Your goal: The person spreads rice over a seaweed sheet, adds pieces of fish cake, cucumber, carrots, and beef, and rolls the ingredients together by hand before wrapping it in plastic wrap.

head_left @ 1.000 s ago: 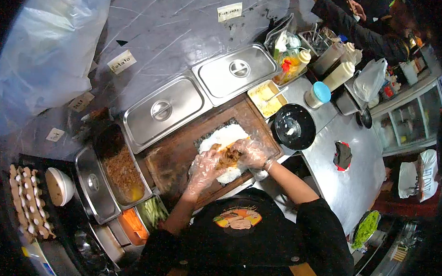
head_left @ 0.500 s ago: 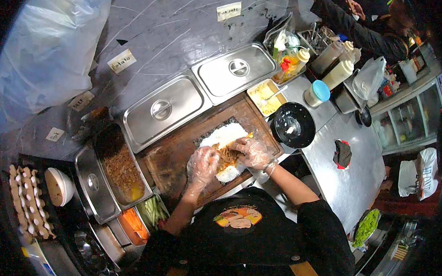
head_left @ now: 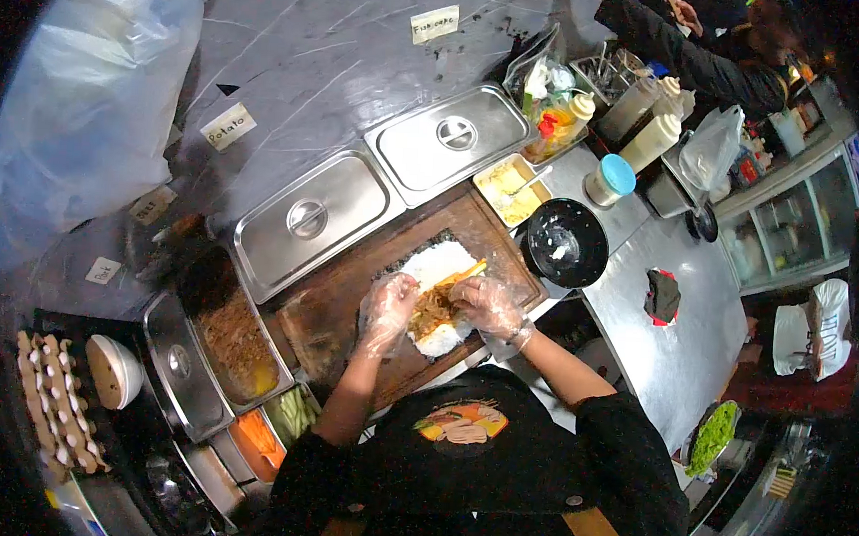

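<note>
White rice (head_left: 443, 340) lies on a dark seaweed sheet on the wooden cutting board (head_left: 316, 335), topped with brown shredded filling (head_left: 431, 311) and orange and yellow strips (head_left: 473, 270). My left hand (head_left: 387, 307), in a clear plastic glove, is at the left edge of the rice with its fingertips pinched together; what they hold, if anything, is too small to tell. On the other side, my right hand (head_left: 485, 307), also gloved, has its curled fingers touching the right side of the filling. Its fingertips are partly hidden in the food.
Two lidded steel trays (head_left: 302, 222) line the board's far edge. A black bowl (head_left: 565, 243) and a tray of yellow filling (head_left: 511, 190) stand at its right. A meat tray (head_left: 235, 341), carrots (head_left: 261, 438) and cucumber (head_left: 292, 413) are at left. Another person's sleeve (head_left: 664, 53) shows at the top right.
My left hand has moved slightly left and up, away from the filling. My right hand stays at the filling's right side, and more of the orange and yellow strips shows. The view has shifted slightly.
</note>
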A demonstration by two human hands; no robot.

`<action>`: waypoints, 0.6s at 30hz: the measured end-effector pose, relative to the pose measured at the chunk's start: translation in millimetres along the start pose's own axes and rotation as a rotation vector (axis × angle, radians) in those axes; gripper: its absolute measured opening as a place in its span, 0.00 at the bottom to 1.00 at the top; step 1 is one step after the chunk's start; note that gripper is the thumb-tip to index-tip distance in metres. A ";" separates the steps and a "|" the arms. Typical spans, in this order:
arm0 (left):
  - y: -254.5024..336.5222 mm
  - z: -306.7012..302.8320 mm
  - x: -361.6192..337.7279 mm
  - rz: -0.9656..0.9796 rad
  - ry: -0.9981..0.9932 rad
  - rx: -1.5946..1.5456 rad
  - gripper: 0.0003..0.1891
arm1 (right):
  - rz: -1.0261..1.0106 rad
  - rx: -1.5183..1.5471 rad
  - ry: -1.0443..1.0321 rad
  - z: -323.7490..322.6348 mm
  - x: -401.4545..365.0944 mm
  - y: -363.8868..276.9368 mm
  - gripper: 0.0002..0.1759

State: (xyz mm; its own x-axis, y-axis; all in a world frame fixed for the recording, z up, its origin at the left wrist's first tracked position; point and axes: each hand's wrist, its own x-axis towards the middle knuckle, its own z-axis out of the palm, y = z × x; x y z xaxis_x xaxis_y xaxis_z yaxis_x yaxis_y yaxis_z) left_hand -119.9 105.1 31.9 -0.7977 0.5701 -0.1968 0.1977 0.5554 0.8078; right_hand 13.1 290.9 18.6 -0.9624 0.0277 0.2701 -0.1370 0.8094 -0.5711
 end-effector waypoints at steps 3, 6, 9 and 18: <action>-7.7 -9.0 -25.3 0.188 -0.037 0.072 0.09 | -0.026 0.040 0.030 -3.6 2.2 -11.9 0.16; -10.6 -13.0 -47.9 0.328 -0.036 0.210 0.11 | -0.074 0.090 -0.018 0.0 8.9 -27.1 0.17; -32.8 0.1 -58.4 0.407 0.070 0.110 0.08 | -0.077 0.075 -0.111 18.2 14.4 -41.5 0.15; -39.1 -3.5 -64.8 0.219 0.133 0.082 0.15 | -0.098 -0.047 -0.179 5.8 5.7 -51.1 0.20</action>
State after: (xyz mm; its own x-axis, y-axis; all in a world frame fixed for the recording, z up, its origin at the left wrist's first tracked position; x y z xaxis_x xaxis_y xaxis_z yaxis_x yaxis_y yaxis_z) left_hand -77.8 44.3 15.0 -0.7976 0.6005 0.0563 0.4146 0.4780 0.7744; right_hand 13.3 246.3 44.8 -0.9718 -0.1537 0.1786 -0.2251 0.8295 -0.5111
